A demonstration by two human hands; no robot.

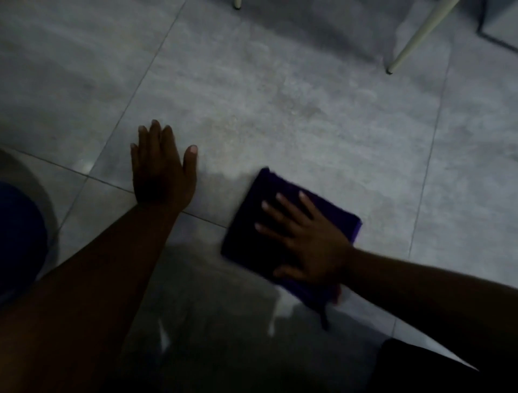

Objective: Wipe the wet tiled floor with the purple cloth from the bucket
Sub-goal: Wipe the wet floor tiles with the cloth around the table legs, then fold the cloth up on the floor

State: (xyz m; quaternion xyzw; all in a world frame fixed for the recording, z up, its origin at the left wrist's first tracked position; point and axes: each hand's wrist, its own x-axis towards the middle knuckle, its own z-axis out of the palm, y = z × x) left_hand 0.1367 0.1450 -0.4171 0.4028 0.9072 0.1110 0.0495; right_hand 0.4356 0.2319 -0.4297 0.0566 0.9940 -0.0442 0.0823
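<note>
A folded purple cloth (252, 224) lies flat on the grey tiled floor (308, 117) right of centre. My right hand (311, 241) presses down on it with fingers spread, the thumb at the cloth's near edge. My left hand (162, 171) rests flat on the bare tile to the left of the cloth, fingers apart, holding nothing. A glossy wet patch (224, 314) with reflections shines on the floor just below the cloth. The scene is dim.
A pale furniture leg (414, 39) slants down to the floor at the upper right; another leg tip (237, 4) shows at the top edge. A rounded dark blue object (19, 241) with a grey rim sits at the left edge.
</note>
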